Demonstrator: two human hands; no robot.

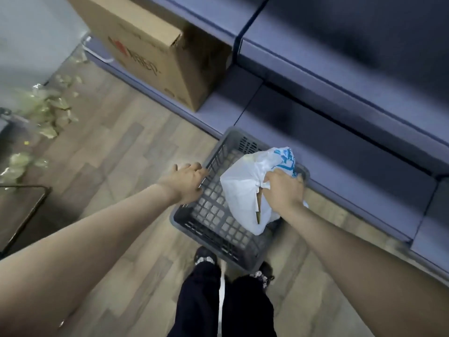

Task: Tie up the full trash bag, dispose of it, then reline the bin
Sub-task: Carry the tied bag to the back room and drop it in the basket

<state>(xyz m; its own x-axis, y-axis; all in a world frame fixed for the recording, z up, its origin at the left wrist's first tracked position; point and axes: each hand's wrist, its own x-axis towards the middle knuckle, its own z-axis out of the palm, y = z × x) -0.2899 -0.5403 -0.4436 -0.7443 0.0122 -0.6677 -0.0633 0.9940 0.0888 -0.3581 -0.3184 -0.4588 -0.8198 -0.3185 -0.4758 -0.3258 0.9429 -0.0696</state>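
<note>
A grey slatted plastic bin (pixel 213 229) stands on the wood floor in front of my feet, against a blue-grey sofa. A white trash bag (pixel 245 183) with blue print fills its right side. My right hand (pixel 284 190) grips the bunched top of the bag, above the bin's right rim. My left hand (pixel 189 181) holds the bin's left rim, fingers curled over the edge. The bag's lower part is hidden inside the bin.
The blue-grey sofa (pixel 340 113) runs along the right and back. A large cardboard box (pixel 155 49) leans on it at the upper left. Crumpled greenish wrappers (pixel 48 110) lie scattered on the floor at left. A dark table corner (pixel 21 210) juts in at the left edge.
</note>
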